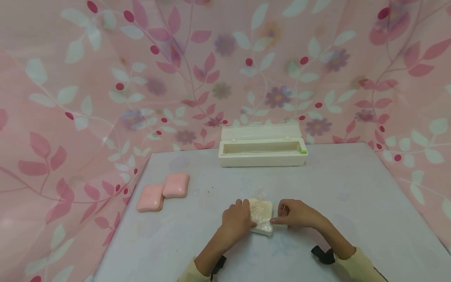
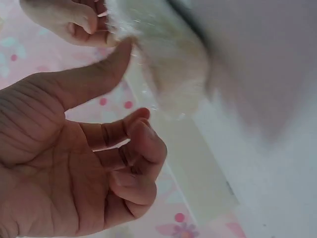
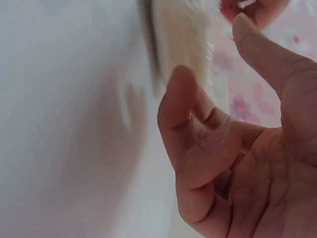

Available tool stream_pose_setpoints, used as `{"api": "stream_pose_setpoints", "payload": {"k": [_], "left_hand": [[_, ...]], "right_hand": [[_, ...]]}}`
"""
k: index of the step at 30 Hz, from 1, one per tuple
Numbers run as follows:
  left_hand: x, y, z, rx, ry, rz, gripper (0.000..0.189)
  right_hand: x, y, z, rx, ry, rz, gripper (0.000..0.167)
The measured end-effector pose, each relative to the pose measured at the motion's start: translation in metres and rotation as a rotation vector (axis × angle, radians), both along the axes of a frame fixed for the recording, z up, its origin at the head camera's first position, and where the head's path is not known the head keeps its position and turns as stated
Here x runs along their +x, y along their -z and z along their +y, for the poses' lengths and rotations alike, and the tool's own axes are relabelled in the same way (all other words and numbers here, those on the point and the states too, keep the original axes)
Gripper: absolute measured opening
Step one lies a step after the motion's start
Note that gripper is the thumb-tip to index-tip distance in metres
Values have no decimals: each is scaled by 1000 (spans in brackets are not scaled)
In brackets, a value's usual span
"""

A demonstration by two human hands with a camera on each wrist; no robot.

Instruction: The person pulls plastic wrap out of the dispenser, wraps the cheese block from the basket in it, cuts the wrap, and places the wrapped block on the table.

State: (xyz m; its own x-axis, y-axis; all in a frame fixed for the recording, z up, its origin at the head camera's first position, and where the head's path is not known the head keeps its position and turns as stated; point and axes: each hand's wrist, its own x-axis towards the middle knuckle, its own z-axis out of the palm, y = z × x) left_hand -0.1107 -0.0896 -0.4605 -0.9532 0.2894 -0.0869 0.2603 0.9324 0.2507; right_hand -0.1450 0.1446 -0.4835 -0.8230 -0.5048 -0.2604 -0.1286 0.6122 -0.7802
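A cream-coloured square bar of soap (image 1: 261,213) wrapped in clear plastic film lies on the table in front of the person. My left hand (image 1: 237,220) holds its left side, fingers bent at the far part and thumb at the near part. In the left wrist view that thumb (image 2: 116,64) meets the wrapped edge. At the soap's right side is my right hand (image 1: 299,213), its thumb stretched to the edge and its fingers loosely bent. Nothing firmly held shows in the right wrist view, where the fingers (image 3: 198,148) partly cover the soap.
Two pink square soaps (image 1: 177,185) lie touching at the left of the table. At the back stands a white cling-film box (image 1: 262,160), lid raised, with a green slider (image 1: 303,151) on its right. A floral pink curtain (image 1: 225,70) hangs behind the white-covered table (image 1: 197,243).
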Motion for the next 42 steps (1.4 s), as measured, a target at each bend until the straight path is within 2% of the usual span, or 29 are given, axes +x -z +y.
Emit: {"api": "stream_pose_setpoints", "payload": {"k": [3, 6, 8, 11, 14, 17, 21, 23, 27, 29, 36, 39, 42], "left_hand": [[8, -8, 3, 13, 78, 56, 28], [16, -11, 9, 46, 150, 54, 19], [21, -9, 15, 48, 175, 52, 19], [28, -1, 28, 25, 169, 60, 28], [31, 9, 41, -31, 128, 111, 39], [30, 18, 50, -113, 82, 180, 52], [27, 25, 54, -237, 74, 264, 60], [27, 25, 53, -282, 90, 269, 60], [27, 18, 44, -308, 123, 226, 48], [26, 14, 38, -313, 136, 230, 42], [17, 11, 14, -353, 201, 393, 26], [8, 13, 4, -354, 238, 422, 21], [2, 11, -5, -319, 263, 396, 22]], "right_hand": [[-3, -8, 9, -50, 10, -29, 38], [-5, -14, 16, -64, 27, -34, 35], [-6, -16, 20, -61, 45, -24, 33], [-7, -20, 26, -59, 67, -14, 32], [-8, -22, 30, -65, 81, -5, 31], [-9, -23, 32, -69, 93, -5, 31], [-9, -24, 32, -71, 110, -9, 31], [-9, -23, 32, -72, 116, -9, 31], [-8, -23, 33, -77, 132, -11, 31], [-8, -23, 33, -78, 139, -11, 31], [-7, -24, 36, -78, 141, -9, 32], [-7, -23, 36, -75, 133, -12, 31], [-7, -21, 35, -69, 128, -17, 31]]}}
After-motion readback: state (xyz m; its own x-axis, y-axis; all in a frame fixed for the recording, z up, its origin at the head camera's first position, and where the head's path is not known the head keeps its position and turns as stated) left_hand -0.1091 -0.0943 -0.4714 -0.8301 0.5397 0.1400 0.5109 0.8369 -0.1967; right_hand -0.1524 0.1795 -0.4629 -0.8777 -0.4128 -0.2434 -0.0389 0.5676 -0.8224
